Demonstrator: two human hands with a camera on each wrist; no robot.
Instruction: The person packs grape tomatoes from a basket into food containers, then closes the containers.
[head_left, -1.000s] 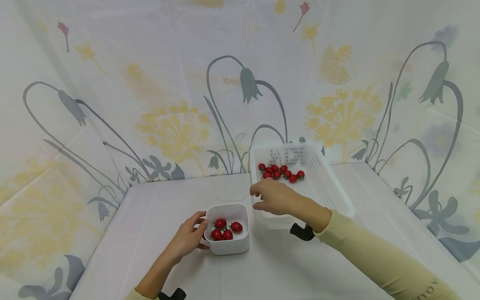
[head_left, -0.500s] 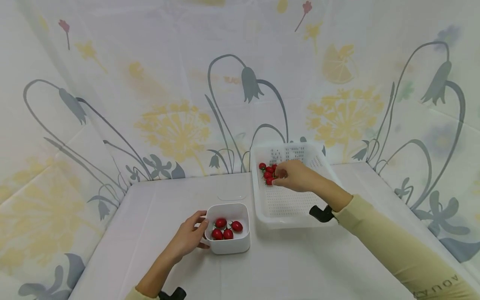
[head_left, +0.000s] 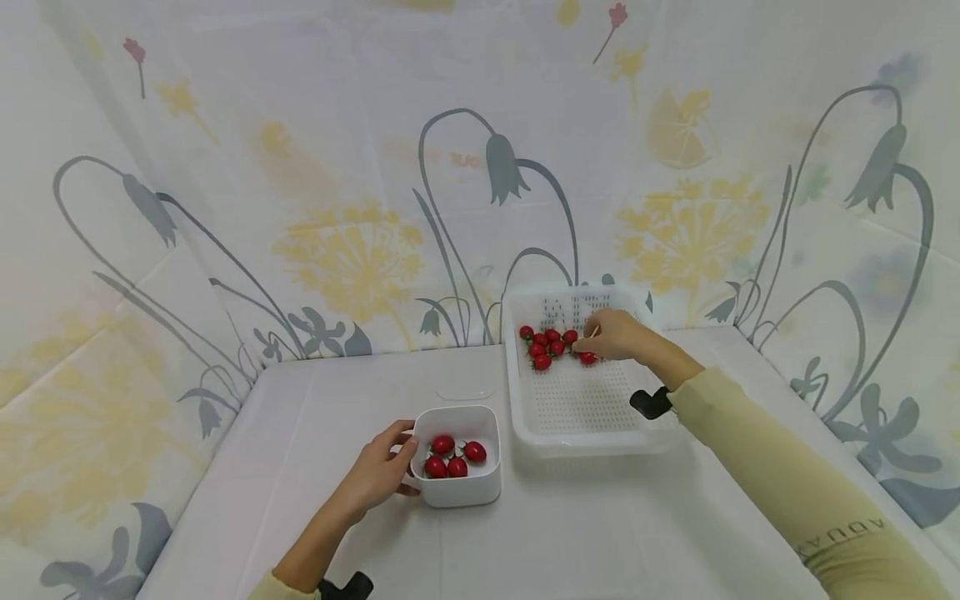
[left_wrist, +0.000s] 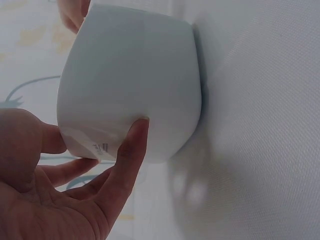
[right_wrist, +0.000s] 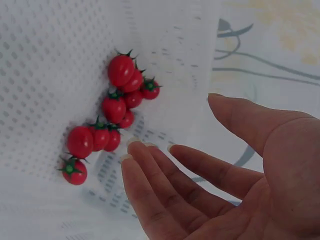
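Observation:
My left hand point(head_left: 377, 471) rests against the left side of a small white square box point(head_left: 461, 493), its fingers spread around a corner. In the left wrist view one fingertip point(left_wrist: 142, 127) presses on the box's smooth wall. Several red cherry tomatoes point(head_left: 457, 467) lie in the bottom of this box. My right hand point(head_left: 618, 335) is over the white perforated basket point(head_left: 577, 442), beside a loose cluster of cherry tomatoes point(right_wrist: 114, 108) with green stems. The right wrist view shows its thumb and fingers apart, with nothing between them.
The basket stands right of the box and farther back, near the patterned backdrop point(head_left: 345, 258). A white cloth point(head_left: 360, 383) covers the table. A faint, clear curved outline point(head_left: 463, 397) lies behind the box.
My right hand has moved from between box and basket to the right and back, over the tomatoes. The left hand and the box stay where they were.

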